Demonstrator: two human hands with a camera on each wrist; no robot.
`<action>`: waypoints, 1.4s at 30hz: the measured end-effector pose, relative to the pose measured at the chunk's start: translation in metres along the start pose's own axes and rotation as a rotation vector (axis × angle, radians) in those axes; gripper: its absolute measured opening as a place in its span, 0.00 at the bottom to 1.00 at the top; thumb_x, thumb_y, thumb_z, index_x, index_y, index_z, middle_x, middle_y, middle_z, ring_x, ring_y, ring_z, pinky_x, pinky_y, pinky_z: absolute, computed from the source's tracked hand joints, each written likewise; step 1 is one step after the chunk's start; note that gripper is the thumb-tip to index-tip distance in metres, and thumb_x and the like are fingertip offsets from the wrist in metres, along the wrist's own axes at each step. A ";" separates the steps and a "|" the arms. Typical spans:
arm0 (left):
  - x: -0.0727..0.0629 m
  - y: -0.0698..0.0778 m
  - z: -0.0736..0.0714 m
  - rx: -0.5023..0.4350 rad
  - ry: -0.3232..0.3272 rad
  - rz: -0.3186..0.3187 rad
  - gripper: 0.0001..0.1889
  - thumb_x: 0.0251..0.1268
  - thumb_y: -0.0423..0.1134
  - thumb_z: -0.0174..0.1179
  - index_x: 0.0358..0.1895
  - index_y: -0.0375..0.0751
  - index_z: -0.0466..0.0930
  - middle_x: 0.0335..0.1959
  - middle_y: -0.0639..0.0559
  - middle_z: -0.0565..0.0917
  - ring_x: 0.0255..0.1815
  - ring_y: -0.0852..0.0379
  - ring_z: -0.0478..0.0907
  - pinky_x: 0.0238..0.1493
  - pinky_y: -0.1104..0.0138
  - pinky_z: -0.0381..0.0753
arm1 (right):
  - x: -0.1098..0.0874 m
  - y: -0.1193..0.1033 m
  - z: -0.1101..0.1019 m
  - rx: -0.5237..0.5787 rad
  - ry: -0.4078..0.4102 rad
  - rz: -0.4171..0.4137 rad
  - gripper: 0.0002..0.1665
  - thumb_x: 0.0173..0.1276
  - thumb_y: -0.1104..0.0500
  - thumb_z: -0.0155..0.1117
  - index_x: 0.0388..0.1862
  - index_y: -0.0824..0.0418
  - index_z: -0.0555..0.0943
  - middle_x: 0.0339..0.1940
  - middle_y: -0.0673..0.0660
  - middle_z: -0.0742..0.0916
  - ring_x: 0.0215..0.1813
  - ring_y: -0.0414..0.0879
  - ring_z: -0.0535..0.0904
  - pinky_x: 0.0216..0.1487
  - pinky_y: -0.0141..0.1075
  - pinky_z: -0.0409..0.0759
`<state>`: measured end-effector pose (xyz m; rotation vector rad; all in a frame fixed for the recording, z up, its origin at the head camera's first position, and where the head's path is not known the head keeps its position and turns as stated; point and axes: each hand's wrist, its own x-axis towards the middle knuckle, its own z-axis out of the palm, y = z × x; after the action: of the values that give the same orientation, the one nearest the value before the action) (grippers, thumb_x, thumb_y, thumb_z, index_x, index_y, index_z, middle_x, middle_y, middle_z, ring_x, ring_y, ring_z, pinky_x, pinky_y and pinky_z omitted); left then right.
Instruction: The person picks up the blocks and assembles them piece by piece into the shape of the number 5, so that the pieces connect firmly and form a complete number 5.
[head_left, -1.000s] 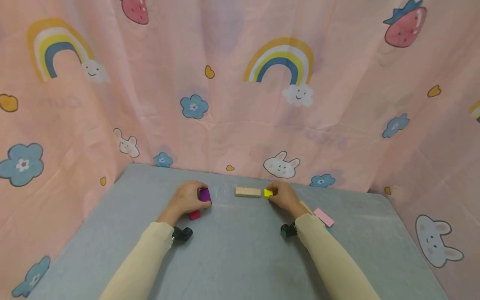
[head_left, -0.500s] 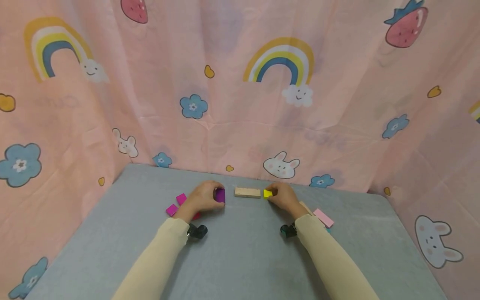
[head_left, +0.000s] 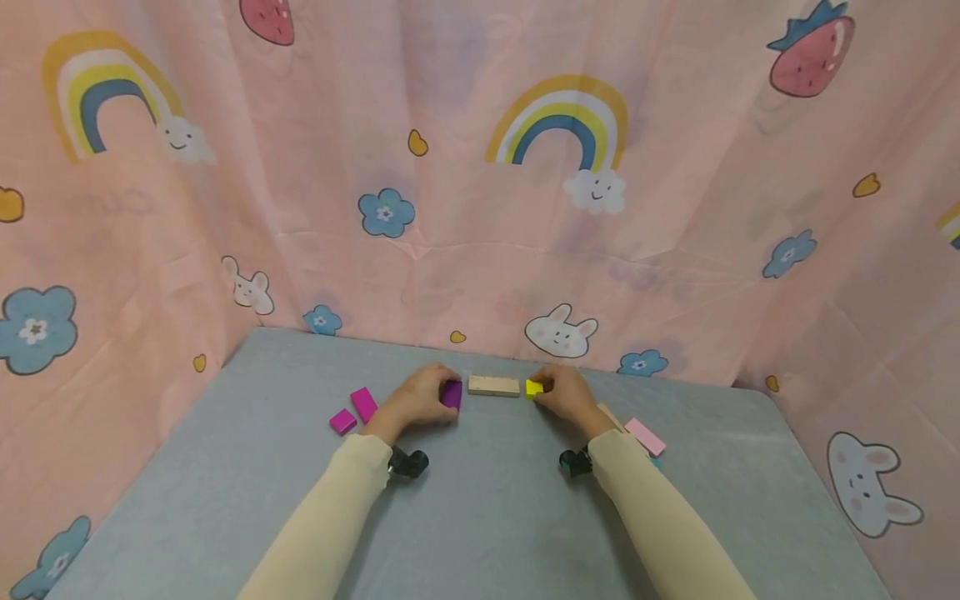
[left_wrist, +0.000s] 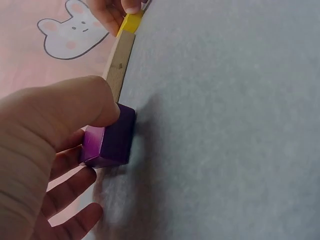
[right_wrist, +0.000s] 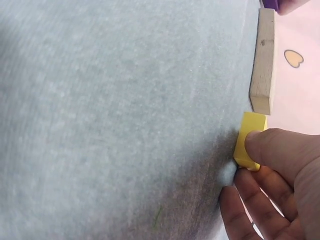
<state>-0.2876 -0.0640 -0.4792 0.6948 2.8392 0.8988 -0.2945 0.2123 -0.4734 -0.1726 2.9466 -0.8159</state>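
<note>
My left hand (head_left: 415,398) pinches a purple block (head_left: 452,394) between thumb and fingers, just off the left end of a plain wooden block (head_left: 493,386). Whether the purple block touches the tabletop I cannot tell. At the opposite end of the wooden block, my right hand (head_left: 568,394) grips a small yellow block (right_wrist: 250,137) with the thumb on its near face. A narrow gap shows between the yellow and wooden blocks in the right wrist view. In the left wrist view the purple block (left_wrist: 112,137) hides the wooden block's near end.
Two magenta blocks (head_left: 342,422) lie left of my left wrist on the grey tabletop (head_left: 480,517). By my right forearm are a pink block (head_left: 645,437), a partly hidden wooden piece (head_left: 611,416) and a bit of teal. A patterned pink curtain (head_left: 450,275) hangs behind.
My left hand has moved right with the purple block, up close to the wooden block. This uncovered the magenta blocks and hid a red one. The right hand has stayed in place.
</note>
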 end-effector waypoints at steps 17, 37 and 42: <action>0.002 0.002 0.005 -0.030 0.002 -0.026 0.32 0.44 0.39 0.71 0.59 0.39 0.76 0.53 0.45 0.78 0.50 0.52 0.75 0.53 0.59 0.78 | 0.000 -0.001 0.001 0.005 -0.006 0.006 0.18 0.60 0.66 0.66 0.51 0.63 0.83 0.47 0.59 0.86 0.45 0.50 0.78 0.53 0.45 0.79; -0.001 0.004 0.006 -0.107 0.017 -0.077 0.35 0.47 0.41 0.71 0.64 0.41 0.72 0.55 0.45 0.77 0.53 0.52 0.75 0.56 0.58 0.77 | 0.000 -0.002 0.000 -0.004 -0.005 0.005 0.18 0.61 0.65 0.66 0.51 0.62 0.83 0.46 0.58 0.86 0.44 0.50 0.77 0.52 0.44 0.79; -0.006 0.006 0.006 -0.146 0.045 -0.100 0.36 0.52 0.45 0.69 0.67 0.45 0.69 0.60 0.46 0.75 0.59 0.51 0.74 0.60 0.56 0.76 | 0.000 -0.001 0.001 -0.004 -0.004 0.006 0.17 0.61 0.65 0.66 0.51 0.62 0.83 0.46 0.58 0.86 0.44 0.50 0.77 0.52 0.44 0.80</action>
<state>-0.2783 -0.0591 -0.4814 0.5174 2.7821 1.1044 -0.2938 0.2108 -0.4734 -0.1656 2.9437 -0.8072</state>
